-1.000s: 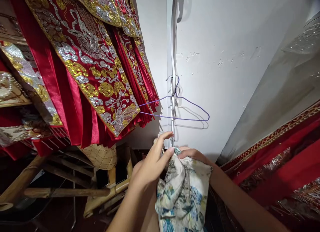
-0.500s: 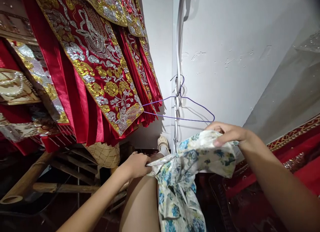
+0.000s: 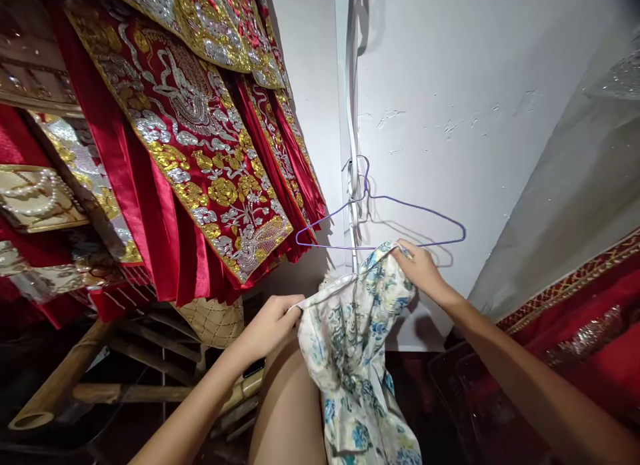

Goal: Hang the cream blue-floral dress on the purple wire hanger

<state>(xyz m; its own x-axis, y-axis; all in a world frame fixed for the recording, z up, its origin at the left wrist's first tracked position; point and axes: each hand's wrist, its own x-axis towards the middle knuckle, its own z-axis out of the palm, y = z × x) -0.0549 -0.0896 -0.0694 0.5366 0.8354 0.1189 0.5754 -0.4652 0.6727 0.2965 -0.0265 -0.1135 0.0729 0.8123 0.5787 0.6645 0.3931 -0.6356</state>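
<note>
Your left hand (image 3: 277, 321) is closed, fingers curled and thumb pressed down, pinching one upper corner of the floral garment (image 3: 357, 331). Your right hand (image 3: 417, 268) is likewise closed on the opposite end of the same top edge, held higher than your left. Between your two hands the white fabric with blue blooms spans at a slant, and the rest hangs in creases down beside your bare leg (image 3: 293, 411).

Just above the garment hangs the purple wire hanger (image 3: 367, 187), its hook at the white strip (image 3: 349, 98) that runs down the wall (image 3: 440, 65). The raised corner by your right hand overlaps the hanger's lower bar from your viewpoint; you cannot tell whether they touch.

To your left hangs a red dress (image 3: 215, 158) embroidered in gold and silver, above bamboo poles (image 3: 63, 371). To your right lies red fabric (image 3: 613, 331) with a patterned border.
</note>
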